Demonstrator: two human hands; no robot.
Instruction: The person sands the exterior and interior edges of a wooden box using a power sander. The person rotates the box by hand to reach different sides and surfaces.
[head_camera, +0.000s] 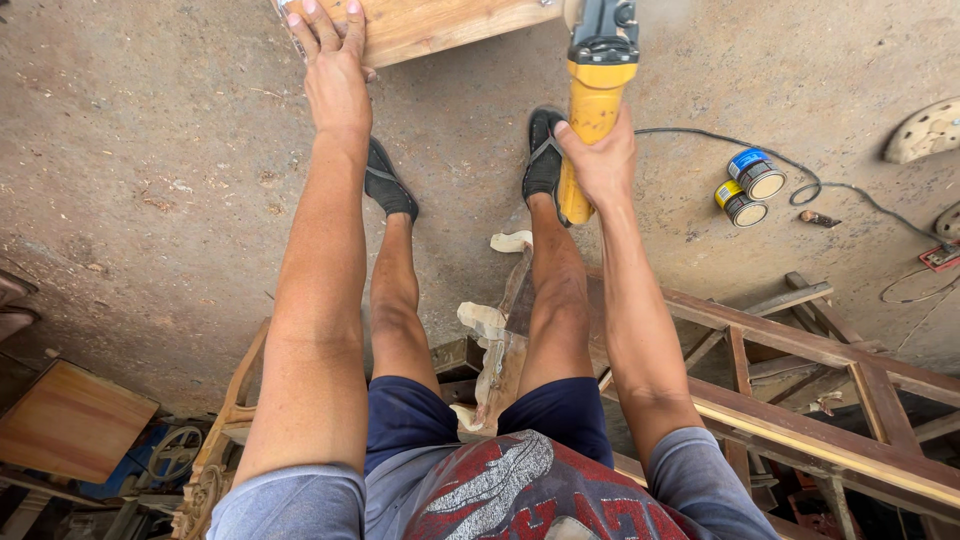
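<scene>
The work in hand looks like grinding or sanding the near end of a wooden board (440, 25) with a yellow power grinder (592, 110), and doing it well seems to call for a steady hold on both at once. The right hand (600, 160) has its grip closed fully around the yellow handle, fingers wrapped tight with no gap showing, the tool's dark head pointing away from the body toward the board's edge at the top of the view. The left hand (335, 70) lies flat on the board, fingers stretched out and spread over its top face, the thumb tucked against the near edge; this is a pressing hold, open-handed, not a clasp. The board sits directly under the left grip and just ahead of the right grip, so the tool's head meets the wood a little to the right of the pressing hand, with a haze of dust there. It would be wise to keep the flat hand well aside of the head, to bear down evenly so the board does not shift, and to mind the black cord (800, 180) trailing off to the right of the tool hand across the concrete floor (150, 180). Two small tins (750, 187) stand further right of that grip, and both feet in black sandals (545, 150) rest just below the two hands.
</scene>
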